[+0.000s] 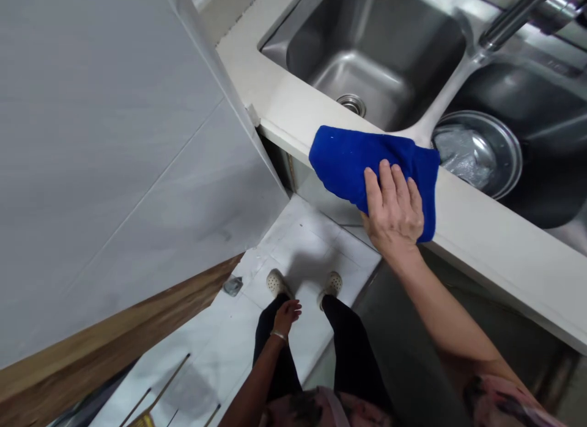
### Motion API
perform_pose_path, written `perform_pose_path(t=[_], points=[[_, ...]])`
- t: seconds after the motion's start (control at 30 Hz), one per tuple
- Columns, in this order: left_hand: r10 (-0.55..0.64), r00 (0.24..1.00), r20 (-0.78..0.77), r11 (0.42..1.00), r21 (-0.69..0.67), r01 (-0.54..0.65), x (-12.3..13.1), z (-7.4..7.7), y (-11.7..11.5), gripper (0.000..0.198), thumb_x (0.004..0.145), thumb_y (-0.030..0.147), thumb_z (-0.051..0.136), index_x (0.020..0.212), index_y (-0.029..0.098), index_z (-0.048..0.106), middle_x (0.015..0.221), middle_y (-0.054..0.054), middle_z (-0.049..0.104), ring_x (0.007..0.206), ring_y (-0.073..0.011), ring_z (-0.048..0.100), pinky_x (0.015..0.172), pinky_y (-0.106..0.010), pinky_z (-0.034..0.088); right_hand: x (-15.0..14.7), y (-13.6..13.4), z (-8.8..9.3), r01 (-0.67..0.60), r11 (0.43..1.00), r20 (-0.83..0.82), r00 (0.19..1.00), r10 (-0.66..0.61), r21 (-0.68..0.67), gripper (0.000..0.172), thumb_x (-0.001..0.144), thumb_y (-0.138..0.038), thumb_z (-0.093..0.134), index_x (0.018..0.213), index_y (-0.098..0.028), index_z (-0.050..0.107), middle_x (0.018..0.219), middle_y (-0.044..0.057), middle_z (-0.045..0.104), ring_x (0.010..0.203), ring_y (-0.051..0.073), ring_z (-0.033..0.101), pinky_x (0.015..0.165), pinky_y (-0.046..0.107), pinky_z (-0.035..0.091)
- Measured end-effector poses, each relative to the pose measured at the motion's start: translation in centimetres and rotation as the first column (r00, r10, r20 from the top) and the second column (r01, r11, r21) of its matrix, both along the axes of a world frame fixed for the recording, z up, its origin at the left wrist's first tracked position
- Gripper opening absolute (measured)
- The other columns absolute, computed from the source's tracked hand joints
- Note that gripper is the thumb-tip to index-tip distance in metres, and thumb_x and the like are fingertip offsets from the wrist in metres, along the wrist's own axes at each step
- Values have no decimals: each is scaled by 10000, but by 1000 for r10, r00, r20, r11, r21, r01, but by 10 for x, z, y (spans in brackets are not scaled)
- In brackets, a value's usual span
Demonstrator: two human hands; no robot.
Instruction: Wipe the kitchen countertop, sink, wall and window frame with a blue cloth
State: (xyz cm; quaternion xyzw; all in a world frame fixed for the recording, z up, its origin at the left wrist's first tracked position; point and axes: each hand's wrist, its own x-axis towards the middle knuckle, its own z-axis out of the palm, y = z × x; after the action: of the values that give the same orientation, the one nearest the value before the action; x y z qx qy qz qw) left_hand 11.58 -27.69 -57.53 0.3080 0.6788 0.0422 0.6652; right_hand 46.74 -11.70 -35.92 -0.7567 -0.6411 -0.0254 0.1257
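Observation:
A folded blue cloth (348,158) lies over the front edge of the pale countertop (293,100), part of it hanging over the edge. My right hand (397,210) grips the cloth from above, its fingers bent over the fabric and the thumb mostly hidden. Low beside my legs hangs my left hand (287,315), holding nothing, with its fingers loosely apart and a bracelet on the wrist.
Behind the counter edge is a double steel sink (376,23). Its right basin holds a metal pot (513,152) with clear plastic or water inside. A faucet (509,23) rises between the basins. A grey tiled wall (114,139) stands to the left.

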Motion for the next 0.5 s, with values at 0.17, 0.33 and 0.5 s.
perform_pose_path(t=[0.17, 0.33, 0.5], points=[[-269, 961, 67, 918, 318, 235, 35, -38, 127, 170, 768, 146, 747, 898, 243, 798, 1125, -137, 783, 1257, -337, 669, 1244, -513, 417, -5, 1, -2, 22, 993, 161, 986, -41, 118, 752, 1019, -342, 494, 1721, -261, 236, 1682, 109, 415, 1535, 410, 430, 1212, 676, 396], [-558, 821, -122, 488, 751, 444, 63, -43, 287, 248, 853, 115, 632, 1027, 186, 793, 1243, -172, 738, 1465, -335, 512, 1321, -568, 247, -4, 3, -6, -23, 966, 337, 939, -67, 256, 660, 1005, -380, 549, 1631, -205, 435, 1597, 135, 526, 1426, 378, 576, 1168, 560, 506], [-612, 690, -386, -65, 894, 442, 92, -45, 387, 362, 938, 206, 498, 1189, 102, 737, 1354, -171, 688, 1530, -320, 438, 1320, -627, 186, -11, 3, -5, 23, 960, 312, 943, -113, 280, 693, 980, -419, 588, 1646, -326, 416, 1611, 30, 512, 1454, 319, 555, 1240, 513, 472]])
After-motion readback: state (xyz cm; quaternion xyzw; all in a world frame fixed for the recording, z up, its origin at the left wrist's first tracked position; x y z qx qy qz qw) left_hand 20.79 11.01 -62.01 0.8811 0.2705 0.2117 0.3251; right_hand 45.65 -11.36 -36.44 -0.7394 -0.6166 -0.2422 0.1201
